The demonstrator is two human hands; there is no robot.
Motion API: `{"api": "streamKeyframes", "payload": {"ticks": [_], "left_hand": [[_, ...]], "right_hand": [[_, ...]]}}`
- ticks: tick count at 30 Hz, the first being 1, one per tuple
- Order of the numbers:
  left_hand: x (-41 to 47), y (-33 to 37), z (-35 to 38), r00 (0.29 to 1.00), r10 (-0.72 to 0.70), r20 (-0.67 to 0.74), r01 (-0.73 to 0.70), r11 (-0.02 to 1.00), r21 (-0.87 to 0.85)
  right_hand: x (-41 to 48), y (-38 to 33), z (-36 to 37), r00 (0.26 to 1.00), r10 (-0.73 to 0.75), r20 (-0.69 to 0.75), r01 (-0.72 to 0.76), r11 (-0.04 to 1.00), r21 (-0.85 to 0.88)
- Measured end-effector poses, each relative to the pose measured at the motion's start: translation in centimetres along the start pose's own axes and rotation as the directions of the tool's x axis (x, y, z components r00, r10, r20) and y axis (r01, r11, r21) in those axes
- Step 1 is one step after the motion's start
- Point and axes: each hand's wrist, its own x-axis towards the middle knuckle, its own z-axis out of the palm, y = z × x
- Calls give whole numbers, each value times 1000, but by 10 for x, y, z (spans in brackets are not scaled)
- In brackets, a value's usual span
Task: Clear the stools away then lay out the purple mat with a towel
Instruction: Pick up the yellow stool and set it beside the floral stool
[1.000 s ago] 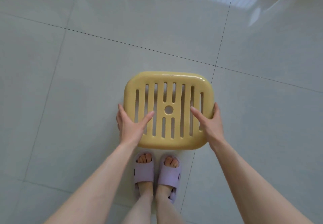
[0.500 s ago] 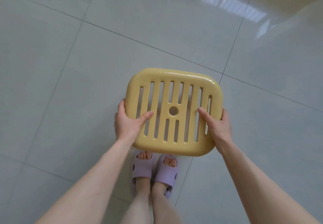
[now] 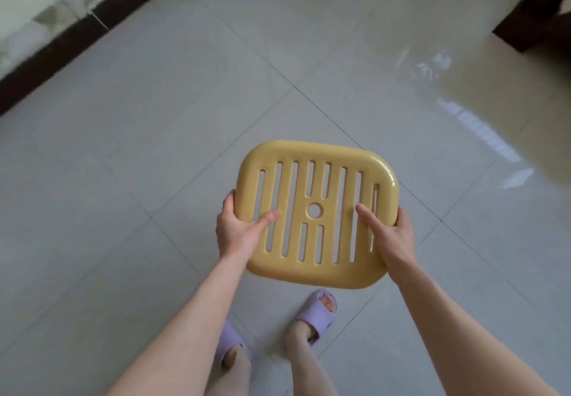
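My left hand [image 3: 236,235] and right hand [image 3: 391,238] each grip a side edge of the yellow slatted plastic stool [image 3: 330,211], thumbs flat on the seat. It hangs at centre frame, above my lilac slippers [image 3: 318,312]. A second ago it stood on the grey tiled floor [image 3: 154,148] — now it's lifted and I've turned toward the dark skirting [image 3: 61,52] at upper left. I judge the carrying-off has begun — no mat or towel in sight.

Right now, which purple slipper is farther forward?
The right slipper, just below the yellow stool; the left slipper sits farther back beside the left forearm.
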Motion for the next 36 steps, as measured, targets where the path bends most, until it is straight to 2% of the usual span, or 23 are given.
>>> {"api": "streamKeyframes", "payload": {"ticks": [4, 7, 16, 25, 36], "left_hand": [[8, -20, -90, 992, -53, -111, 40, 993, -114], [14, -34, -125, 987, -59, -151, 37, 989, -142], [42, -139, -311, 923, -231, -309, 129, 939, -317], [60, -212, -464, 842, -340, -419, 155, 896, -417], [121, -267, -623, 745, -439, -502, 151, 844, -514]], "right_hand": [[-38, -34, 78, 989, -67, 130, 78, 994, -79], [-55, -43, 112, 982, -75, 172, 92, 991, -92], [-140, -40, 311, 918, -92, 385, 201, 947, -252], [-225, -42, 482, 837, -87, 540, 300, 898, -322], [-291, -63, 687, 767, -69, 638, 405, 823, -398]]}}
